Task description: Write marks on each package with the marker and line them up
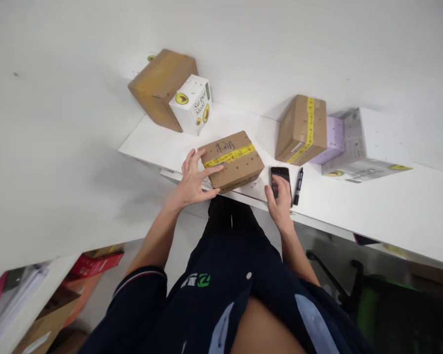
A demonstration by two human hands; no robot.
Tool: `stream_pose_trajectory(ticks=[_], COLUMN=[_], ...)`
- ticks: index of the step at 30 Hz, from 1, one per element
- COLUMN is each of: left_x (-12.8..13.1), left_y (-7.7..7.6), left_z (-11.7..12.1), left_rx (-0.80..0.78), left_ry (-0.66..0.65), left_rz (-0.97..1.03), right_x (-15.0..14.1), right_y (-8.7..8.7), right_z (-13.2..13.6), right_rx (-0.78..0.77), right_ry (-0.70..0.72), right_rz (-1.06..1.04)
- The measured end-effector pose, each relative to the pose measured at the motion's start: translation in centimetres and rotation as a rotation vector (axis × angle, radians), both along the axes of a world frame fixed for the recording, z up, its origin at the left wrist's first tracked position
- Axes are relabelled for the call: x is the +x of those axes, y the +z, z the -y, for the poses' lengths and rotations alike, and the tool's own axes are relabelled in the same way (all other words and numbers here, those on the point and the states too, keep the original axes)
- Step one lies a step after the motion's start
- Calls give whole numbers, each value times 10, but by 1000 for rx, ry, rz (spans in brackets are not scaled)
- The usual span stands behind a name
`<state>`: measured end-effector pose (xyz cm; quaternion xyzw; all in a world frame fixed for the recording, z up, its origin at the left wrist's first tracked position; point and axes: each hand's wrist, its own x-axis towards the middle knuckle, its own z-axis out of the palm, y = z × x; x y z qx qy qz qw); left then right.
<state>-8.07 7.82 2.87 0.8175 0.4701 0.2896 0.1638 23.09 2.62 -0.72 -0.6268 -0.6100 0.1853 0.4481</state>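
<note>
One brown carton with yellow tape [239,169] sits by the near edge of the tabletop [239,115], under the left hand's [192,183] fingertips and to the left of the right hand [279,200]. The left fingers are spread wide, resting on the carton's end without clenching; the right ones curl loosely over one phone [279,171], and from here I can't tell whether they grip it. Beside it lies one black marker [298,187]. Farther back stand two more brown boxes [308,123], two white ones [195,105] and one lilac [335,135]
</note>
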Motion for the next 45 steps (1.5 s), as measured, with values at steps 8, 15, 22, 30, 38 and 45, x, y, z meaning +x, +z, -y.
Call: stream_pose_trajectory(ticks=[8, 15, 22, 30, 38, 45], left_x=[61, 76, 73, 61, 53, 54], left_y=[-44, -52, -55, -48, -68, -71], left_z=[27, 30, 21, 25, 48, 67], left_rx=[-85, -178, -363, -207, -192, -74], left_ry=[307, 337, 419, 209, 229, 279], left_rz=[617, 816, 935, 1030, 1005, 731], right_x=[-33, -37, -36, -33, -33, -22], right_y=[23, 16, 22, 14, -25, -7], right_z=[-46, -37, -35, -20, 1, 10], right_rx=[-101, -82, -119, -8, -28, -90], right_ry=[58, 53, 53, 164, 176, 243], right_rz=[-244, -283, -282, -413, -557, -407])
